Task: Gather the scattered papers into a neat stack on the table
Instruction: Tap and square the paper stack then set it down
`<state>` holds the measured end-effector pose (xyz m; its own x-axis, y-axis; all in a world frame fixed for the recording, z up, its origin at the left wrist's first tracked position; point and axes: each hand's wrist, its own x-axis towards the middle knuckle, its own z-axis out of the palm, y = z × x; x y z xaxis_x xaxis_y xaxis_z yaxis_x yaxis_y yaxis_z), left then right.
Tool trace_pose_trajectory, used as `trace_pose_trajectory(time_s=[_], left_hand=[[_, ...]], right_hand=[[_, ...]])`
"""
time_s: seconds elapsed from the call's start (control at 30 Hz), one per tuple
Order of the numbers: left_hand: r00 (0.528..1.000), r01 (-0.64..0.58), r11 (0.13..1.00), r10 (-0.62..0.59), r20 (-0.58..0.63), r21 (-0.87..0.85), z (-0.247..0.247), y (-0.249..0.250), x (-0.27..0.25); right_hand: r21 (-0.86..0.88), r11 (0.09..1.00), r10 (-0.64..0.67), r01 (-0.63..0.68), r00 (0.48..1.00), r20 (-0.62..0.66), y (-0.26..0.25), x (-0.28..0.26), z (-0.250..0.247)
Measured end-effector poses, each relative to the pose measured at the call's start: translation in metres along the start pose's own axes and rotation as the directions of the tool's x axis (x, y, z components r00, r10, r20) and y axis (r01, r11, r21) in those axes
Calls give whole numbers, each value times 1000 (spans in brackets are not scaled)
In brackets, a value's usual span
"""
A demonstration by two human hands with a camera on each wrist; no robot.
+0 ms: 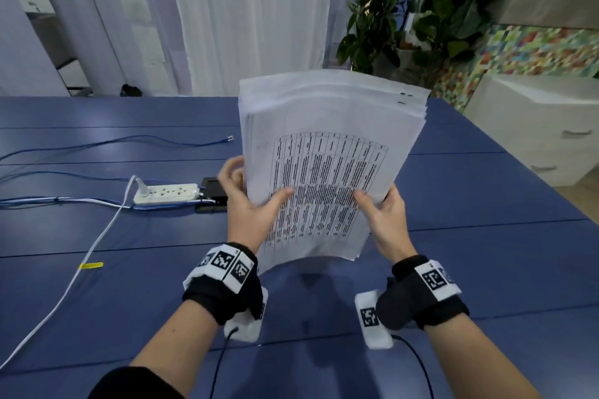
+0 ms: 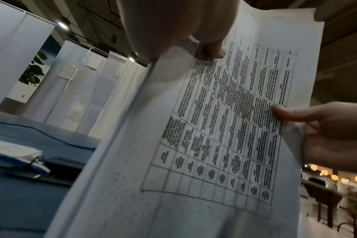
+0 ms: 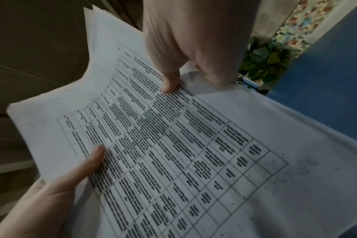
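Above blue table (image 1: 453, 236), hand-held papers (image 1: 327, 152)

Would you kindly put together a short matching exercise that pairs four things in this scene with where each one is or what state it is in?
Things:
1. stack of papers
2. power strip
3. yellow tag
4. potted plant

Places or states:
A. lying on the blue table, with a plug in it
B. held upright by the left hand and right hand
C. standing beyond the table's far edge
D. on the white cable

Pairs: 1-B, 2-A, 3-D, 4-C
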<state>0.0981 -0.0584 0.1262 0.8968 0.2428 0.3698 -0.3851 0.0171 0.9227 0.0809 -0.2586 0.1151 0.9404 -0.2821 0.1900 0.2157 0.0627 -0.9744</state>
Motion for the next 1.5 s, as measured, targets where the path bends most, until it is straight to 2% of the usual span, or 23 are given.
trace_pose_trajectory(time_s=[0.07,0.13,0.2,0.27,0.37,0.47,0.6,0.67,0.8,0.93,1.07,1.17,1.23,1.3,1.4,1.5], left_hand=[[998,-60,998,59,-37,-30,-2,5,7],[998,-49,997,47,-36,-67,-5,9,9],[1000,27,998,-26,14,-55,-10,9,10],[986,135,990,-137,99,28,-16,4,6],[923,277,951,-303,239,135,-24,-13,-4],[886,321,931,-360,291,172,-25,-22,-12],[928,313,948,-319,190,63,-16,-11,-6],[940,292,956,-292,177,26,-16,-8,0],[914,364,930,-366,175,48,-26,-30,-8],[883,420,903,-430,190,93,-32,-51,-22],[911,392,918,-396,116,50,-27,-48,-21],[934,358,930,-355,41,-87,-25,-42,-13],[935,356,931,-355,23,-87,-21,-42,-13],[925,380,924,-378,39,-46,-18,-49,-19],[885,459,889,-456,96,-4,-16,-54,-34],[879,458,888,-459,132,42,-18,-50,-27]], right_hand=[[-68,997,-32,34,999,27,-8,2,-2],[-98,994,-45,51,997,68,-12,5,-2],[-102,994,-30,37,997,70,-10,8,-1],[-68,997,44,-41,998,48,0,9,-3],[-64,978,201,-197,978,58,27,-2,-7],[-72,969,237,-235,971,24,40,-10,-3],[-27,989,145,-145,989,-13,29,-2,1],[-37,993,114,-114,993,-2,27,0,-2],[-166,967,204,-195,978,41,54,-14,-4],[-134,964,234,-230,972,16,73,-22,1],[-33,967,253,-254,967,-40,71,-17,-3],[-1,974,225,-225,974,-19,67,-17,-14],[-20,976,216,-216,976,-3,68,-17,-14],[-31,976,216,-216,976,-9,73,-17,-9],[-24,974,227,-227,974,-3,80,-22,-5],[-56,973,224,-222,974,31,78,-21,-10]])
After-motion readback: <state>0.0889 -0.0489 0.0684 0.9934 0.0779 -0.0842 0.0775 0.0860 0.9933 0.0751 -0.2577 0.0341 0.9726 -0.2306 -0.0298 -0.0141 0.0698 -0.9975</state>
